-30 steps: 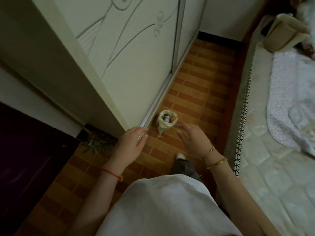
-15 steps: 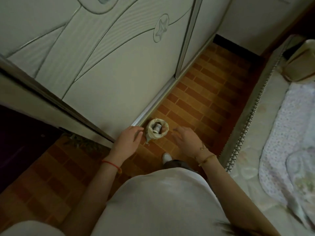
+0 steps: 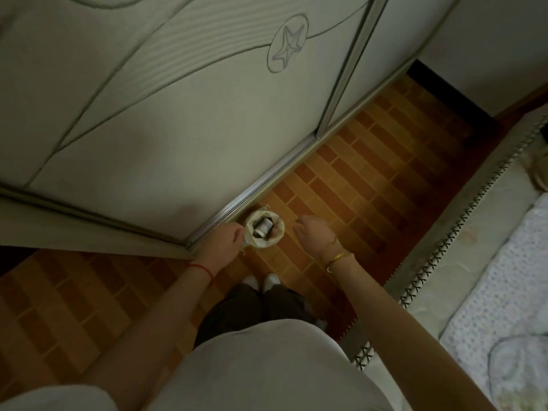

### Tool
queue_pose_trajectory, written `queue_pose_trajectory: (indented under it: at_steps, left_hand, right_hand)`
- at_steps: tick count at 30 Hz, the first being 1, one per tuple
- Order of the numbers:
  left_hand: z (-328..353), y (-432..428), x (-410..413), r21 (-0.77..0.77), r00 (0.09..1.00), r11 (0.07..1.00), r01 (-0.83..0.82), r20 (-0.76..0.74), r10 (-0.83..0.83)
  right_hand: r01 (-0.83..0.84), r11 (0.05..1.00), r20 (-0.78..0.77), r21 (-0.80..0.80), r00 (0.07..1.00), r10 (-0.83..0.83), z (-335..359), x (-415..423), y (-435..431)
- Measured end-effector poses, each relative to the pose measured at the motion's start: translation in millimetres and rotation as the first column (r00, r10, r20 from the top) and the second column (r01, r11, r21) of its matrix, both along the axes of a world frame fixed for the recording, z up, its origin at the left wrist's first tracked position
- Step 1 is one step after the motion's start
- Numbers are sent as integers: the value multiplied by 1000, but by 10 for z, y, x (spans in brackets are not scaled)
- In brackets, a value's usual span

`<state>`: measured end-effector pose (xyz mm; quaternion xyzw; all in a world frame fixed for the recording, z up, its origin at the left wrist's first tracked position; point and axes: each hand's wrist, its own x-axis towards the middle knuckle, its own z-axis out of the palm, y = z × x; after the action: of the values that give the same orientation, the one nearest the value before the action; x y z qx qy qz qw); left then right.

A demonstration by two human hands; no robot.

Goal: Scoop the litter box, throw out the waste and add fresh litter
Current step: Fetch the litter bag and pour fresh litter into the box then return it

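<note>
Subject stands on a brick-pattern tiled floor (image 3: 370, 185), viewed from above, facing a pale sliding wardrobe door (image 3: 178, 114) embossed with curved lines and a star emblem (image 3: 287, 47). A small open bag (image 3: 278, 232) with a rolled-down rim stands upright on the floor, just beside the door's metal bottom track (image 3: 267, 185) and directly ahead of the subject's white shoes (image 3: 271, 280). Inside the bag lies a pale cylindrical container (image 3: 262, 226); lighting is too dim to identify it further. The left hand (image 3: 224, 243) is at the bag's left edge with fingers curled inward; it meets or nearly meets the rim, but whether it pinches the material cannot be determined. A red cord bracelet (image 3: 203, 269) is on that wrist. The right hand (image 3: 314, 234) hangs to the right of the bag, clear of it, fingers loosely bent and slightly parted, holding nothing. A gold bangle (image 3: 339, 258) is on that wrist. The subject wears a light shirt (image 3: 267, 366) and dark trousers (image 3: 237, 307). Along the right side runs a quilted mattress (image 3: 474, 247) with a cross-stitched border, partly covered by a white patterned blanket (image 3: 510, 277). The mattress is well apart from the bag.
</note>
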<state>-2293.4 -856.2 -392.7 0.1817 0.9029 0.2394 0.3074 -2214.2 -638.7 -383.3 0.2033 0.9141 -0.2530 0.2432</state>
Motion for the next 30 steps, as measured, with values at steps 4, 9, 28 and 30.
queue_pose_trajectory:
  at_steps: [4, 9, 28, 30]
  left_hand:
    - [-588, 193, -217, -114, 999, 993, 40, -5, -41]
    - [-1781, 295, -457, -139, 997, 989, -40, 58, 48]
    - [-5574, 661, -1006, -459, 976, 888, 16, 198, 85]
    - [-5710, 642, -989, -436, 974, 900, 8, 206, 92]
  right_hand:
    - [16, 1000, 43, -21, 999, -15, -666, -212, 140]
    - [31, 997, 117, -73, 993, -23, -1733, -514, 283]
    - [84, 996, 295, -7, 952, -79, -5921, -1142, 665]
    - [70, 997, 311, -36, 949, -55, -6057, -1144, 675]
